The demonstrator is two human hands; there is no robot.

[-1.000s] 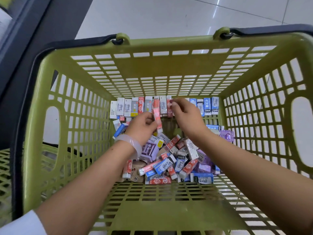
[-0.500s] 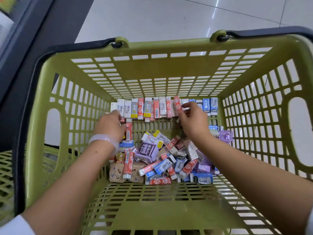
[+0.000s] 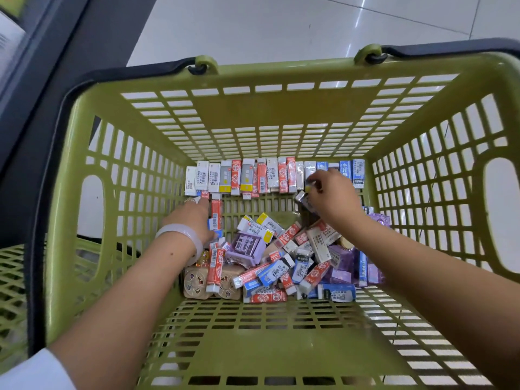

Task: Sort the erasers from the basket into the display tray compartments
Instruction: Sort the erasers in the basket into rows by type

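Right now the right hand, in the centre right of the frame, has its fingers curled round a small grey-and-white wrapped eraser, pinching it just below the upright row of boxed erasers that lines the far wall of the green slotted plastic basket. The left hand, centre left, lies knuckles up with a pale translucent bangle on its wrist; its fingertips reach the row's left end, beside a red-and-white sleeved eraser lying lengthwise on the basket floor. Whether this hand grips anything I cannot tell, since its fingers are hidden beneath its back.

Between and below the two forearms sits a loose heap of erasers in red, blue, white and purple wrappers, among them a lilac box-shaped eraser and two beige printed rolls at the heap's lower left. The right forearm covers the heap's right edge.

Outside the basket, a black handle rims the upper left, grey floor tiles fill the top, and a second green mesh basket shows at the far left.
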